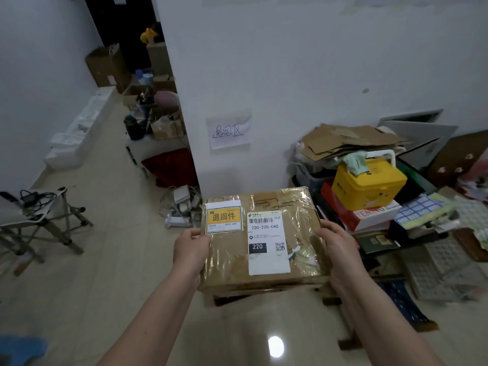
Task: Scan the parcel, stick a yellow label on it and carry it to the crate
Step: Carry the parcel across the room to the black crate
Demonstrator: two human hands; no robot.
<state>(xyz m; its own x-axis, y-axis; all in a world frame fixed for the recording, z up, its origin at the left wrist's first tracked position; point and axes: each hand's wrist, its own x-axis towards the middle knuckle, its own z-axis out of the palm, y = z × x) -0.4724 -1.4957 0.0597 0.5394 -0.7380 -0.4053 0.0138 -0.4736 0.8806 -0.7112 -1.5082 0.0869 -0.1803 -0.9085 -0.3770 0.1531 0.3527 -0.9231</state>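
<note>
Brown cardboard wrapped in shiny clear tape: the parcel is held flat in mid-air above the pale tiled floor, gripped on both short sides. The left hand clasps the left edge, thumb laid over the top face just below the yellow label, remaining fingers hidden under the box. The right hand clasps the right edge in the same manner, thumb on top near the upper corner, fingers curled beneath and out of sight. Both grips are closed firmly on the box. The yellow label sits in the top-left corner of the upper face; a white shipping label with barcode and the figure 220 lies just beside it. Ahead, a handwritten paper sign is fixed to the white wall. To the right, a yellow case stands on stacked books among flattened cardboard
</note>
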